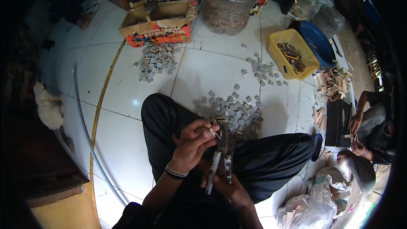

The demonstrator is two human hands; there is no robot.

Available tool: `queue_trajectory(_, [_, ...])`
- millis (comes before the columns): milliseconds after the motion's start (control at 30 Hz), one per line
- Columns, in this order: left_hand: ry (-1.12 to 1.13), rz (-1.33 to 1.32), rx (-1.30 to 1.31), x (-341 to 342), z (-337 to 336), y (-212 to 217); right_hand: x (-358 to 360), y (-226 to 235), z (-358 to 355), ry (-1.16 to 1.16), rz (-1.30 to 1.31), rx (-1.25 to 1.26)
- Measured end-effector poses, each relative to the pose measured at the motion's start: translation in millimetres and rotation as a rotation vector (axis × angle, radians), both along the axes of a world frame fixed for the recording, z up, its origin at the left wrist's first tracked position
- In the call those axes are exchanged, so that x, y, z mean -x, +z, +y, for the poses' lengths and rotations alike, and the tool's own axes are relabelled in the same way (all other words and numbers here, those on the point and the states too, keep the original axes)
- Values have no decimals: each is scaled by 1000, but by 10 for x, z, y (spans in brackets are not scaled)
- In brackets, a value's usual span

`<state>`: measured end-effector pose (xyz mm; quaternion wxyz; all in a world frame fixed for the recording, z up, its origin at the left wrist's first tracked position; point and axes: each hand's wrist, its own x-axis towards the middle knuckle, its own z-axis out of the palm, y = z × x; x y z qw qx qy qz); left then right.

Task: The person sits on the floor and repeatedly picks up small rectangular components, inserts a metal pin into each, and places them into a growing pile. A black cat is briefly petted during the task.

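Note:
My left hand, with a dark wristband below it, pinches a small pale wooden piece between thumb and fingers. The piece sits right beside the dark jaws of a pair of pliers; whether the jaws touch it I cannot tell. Around the pliers' handles, with their worn white coating, my right hand is closed low down, its fingers partly hidden. Just beyond both hands, between my crossed legs, lies a loose pile of small grey-topped square pieces on the white tiles.
Two more piles of grey squares lie farther off. Behind them stand a cardboard box, a large clear plastic container and a yellow basin. A cat lies left, beyond a grey hose. Another person works at right.

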<state>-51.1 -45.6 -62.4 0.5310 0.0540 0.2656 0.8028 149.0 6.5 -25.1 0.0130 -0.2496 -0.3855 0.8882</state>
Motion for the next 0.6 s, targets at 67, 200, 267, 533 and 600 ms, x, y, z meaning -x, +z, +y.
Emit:
queue_trajectory(67, [-7,16,-32,-16,-7,-34,5,-88,-8,33,-39,-48])
queue_trajectory(200, [-38,12,22,17,25,-117,17,-214,-94,67,-147,-153])
queue_trajectory(267, [-71,3,45,49,51,-132,24,-240,-115,56,-214,-237])
queue_trajectory(533, [57,501,202,117,270,-213,-127,-315,101,-303,-422,-696])
queue_trajectory(600, [25,670,367,151,296,-367,-244,-333,138,-382,-403,-497])
